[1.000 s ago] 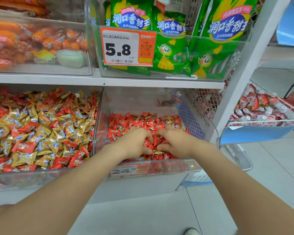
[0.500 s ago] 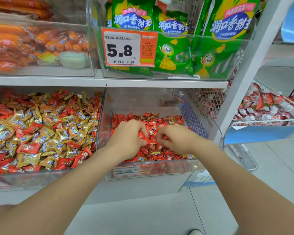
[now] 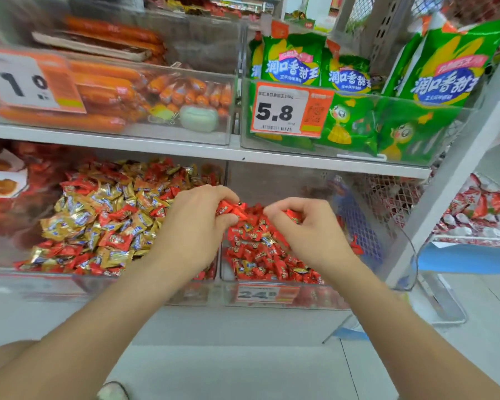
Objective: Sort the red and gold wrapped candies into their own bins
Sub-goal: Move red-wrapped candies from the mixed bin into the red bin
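Two clear bins stand side by side on the lower shelf. The left bin (image 3: pixel 70 281) holds gold wrapped candies (image 3: pixel 78 223) mixed with red ones. The right bin (image 3: pixel 338 295) holds mostly red wrapped candies (image 3: pixel 257 252) with a few gold ones among them. My left hand (image 3: pixel 197 226) is raised over the wall between the bins and grips red candies (image 3: pixel 228 210) in curled fingers. My right hand (image 3: pixel 309 229) hovers above the right bin and pinches a red candy (image 3: pixel 293 216).
The shelf above carries a clear bin of orange sausages (image 3: pixel 104 90) and a bin of green snack bags (image 3: pixel 352 122) with a 5.8 price tag (image 3: pixel 289 109). A wire basket of red-and-white packets (image 3: pixel 479 215) hangs at the right. A white upright post (image 3: pixel 451 174) slants beside the right bin.
Both hands have lifted out of the red candy pile, each holding candy. My left hand has shifted toward the divider. The camera has tilted up and moved closer.
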Action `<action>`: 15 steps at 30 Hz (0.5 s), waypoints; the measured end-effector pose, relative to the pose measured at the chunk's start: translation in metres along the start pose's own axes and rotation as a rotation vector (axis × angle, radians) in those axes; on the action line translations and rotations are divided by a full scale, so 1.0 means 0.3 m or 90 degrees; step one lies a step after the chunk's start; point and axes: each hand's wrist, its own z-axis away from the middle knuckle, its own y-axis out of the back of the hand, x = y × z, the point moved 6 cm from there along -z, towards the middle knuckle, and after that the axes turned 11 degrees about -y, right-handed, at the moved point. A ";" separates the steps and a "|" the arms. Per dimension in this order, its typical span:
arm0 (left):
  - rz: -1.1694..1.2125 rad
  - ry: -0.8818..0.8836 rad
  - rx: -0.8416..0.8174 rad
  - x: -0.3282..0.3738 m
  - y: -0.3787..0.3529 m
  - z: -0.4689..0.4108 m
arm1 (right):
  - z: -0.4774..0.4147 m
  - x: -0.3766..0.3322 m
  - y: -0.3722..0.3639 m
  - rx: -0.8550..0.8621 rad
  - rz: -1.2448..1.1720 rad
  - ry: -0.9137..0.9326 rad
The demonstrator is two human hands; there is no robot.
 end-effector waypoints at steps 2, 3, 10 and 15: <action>-0.033 0.030 0.008 -0.089 0.053 0.004 | 0.009 -0.084 -0.076 0.068 0.042 0.087; -0.051 0.037 -0.006 -0.136 0.065 0.001 | 0.013 -0.123 -0.114 0.091 0.057 0.127; -0.209 0.037 -0.316 -0.382 0.031 0.051 | -0.066 -0.251 -0.426 -0.043 0.222 0.327; -0.145 0.061 -0.218 -0.362 0.103 0.052 | -0.067 -0.252 -0.404 -0.081 0.290 0.335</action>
